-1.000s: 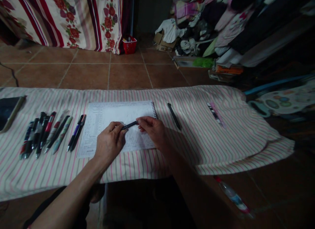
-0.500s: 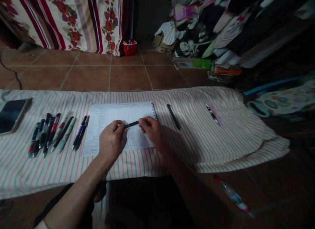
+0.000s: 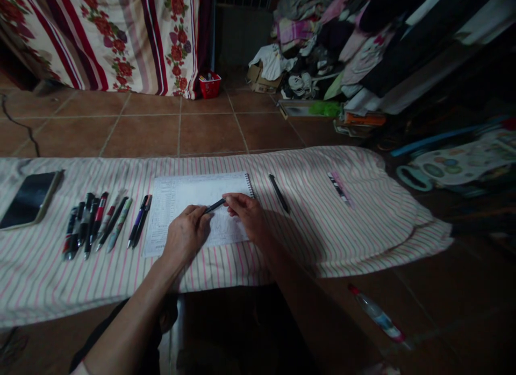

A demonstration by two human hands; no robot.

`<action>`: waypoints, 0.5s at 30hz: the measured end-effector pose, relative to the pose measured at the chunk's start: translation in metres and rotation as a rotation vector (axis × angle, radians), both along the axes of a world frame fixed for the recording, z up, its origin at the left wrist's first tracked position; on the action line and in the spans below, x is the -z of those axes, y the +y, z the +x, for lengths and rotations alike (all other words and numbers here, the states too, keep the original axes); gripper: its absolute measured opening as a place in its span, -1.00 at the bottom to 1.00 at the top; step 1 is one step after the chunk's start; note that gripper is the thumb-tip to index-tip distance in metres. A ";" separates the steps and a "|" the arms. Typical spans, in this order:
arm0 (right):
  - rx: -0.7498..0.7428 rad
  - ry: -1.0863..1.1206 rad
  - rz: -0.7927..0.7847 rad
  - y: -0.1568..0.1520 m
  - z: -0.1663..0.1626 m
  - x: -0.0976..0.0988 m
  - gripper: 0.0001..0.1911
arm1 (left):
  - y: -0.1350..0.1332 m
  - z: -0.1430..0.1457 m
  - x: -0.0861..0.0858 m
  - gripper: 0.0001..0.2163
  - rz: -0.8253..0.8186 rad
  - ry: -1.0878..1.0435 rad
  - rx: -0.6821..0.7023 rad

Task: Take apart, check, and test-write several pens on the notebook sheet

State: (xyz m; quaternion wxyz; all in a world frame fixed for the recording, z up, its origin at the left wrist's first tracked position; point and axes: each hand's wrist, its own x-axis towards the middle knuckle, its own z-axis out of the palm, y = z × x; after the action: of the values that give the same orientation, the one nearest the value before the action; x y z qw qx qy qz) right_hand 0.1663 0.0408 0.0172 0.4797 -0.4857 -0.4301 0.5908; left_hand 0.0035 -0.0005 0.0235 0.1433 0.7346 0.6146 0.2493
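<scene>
Phone: at the far left of the frame, a smartphone (image 3: 30,198) lies slanted, its dark screen facing up.
Curtain: across the upper left hangs a floral striped curtain (image 3: 139,47), above the tiled floor (image 3: 149,130).
Pen row: right of the phone, a cluster of pens (image 3: 95,224) lies close together, some red, most dark.
Pair: just left of the page, two pens (image 3: 139,221) lie side by side, one with a purple barrel.
Left hand: in the centre of the frame, my left hand (image 3: 187,230) is closed, thumb and fingers gripping the left end of a slim dark pen (image 3: 215,205) and hiding that end.
Notebook: under both my hands lies a spiral notebook (image 3: 209,182), its coil along the right edge and rows of print on the left.
Held pen: it sits mid-frame over the page, tilted, right end higher, between my two hands.
Right hand: my right hand (image 3: 245,211) pinches the pen's right end between thumb and fingers.
Lone pen: right of the coil, a black pen (image 3: 279,194) rests slanted on the striped cloth (image 3: 363,224).
Patterned piece: farther right lies a slim black-and-white item (image 3: 339,188) with a pink strip beside it.
Bottle: at lower right, a plastic bottle (image 3: 377,314) lies on the floor.
</scene>
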 end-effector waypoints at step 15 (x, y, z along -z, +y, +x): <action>0.087 -0.061 0.044 -0.002 -0.004 0.003 -0.73 | -0.006 0.006 -0.006 -0.72 0.106 0.332 -0.039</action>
State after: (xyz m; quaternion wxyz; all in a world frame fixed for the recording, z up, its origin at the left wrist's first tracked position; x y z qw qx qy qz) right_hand 0.1619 0.0384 0.0142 0.5021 -0.5112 -0.4358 0.5446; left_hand 0.0094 -0.0061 0.0293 -0.0040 0.7602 0.6298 0.1596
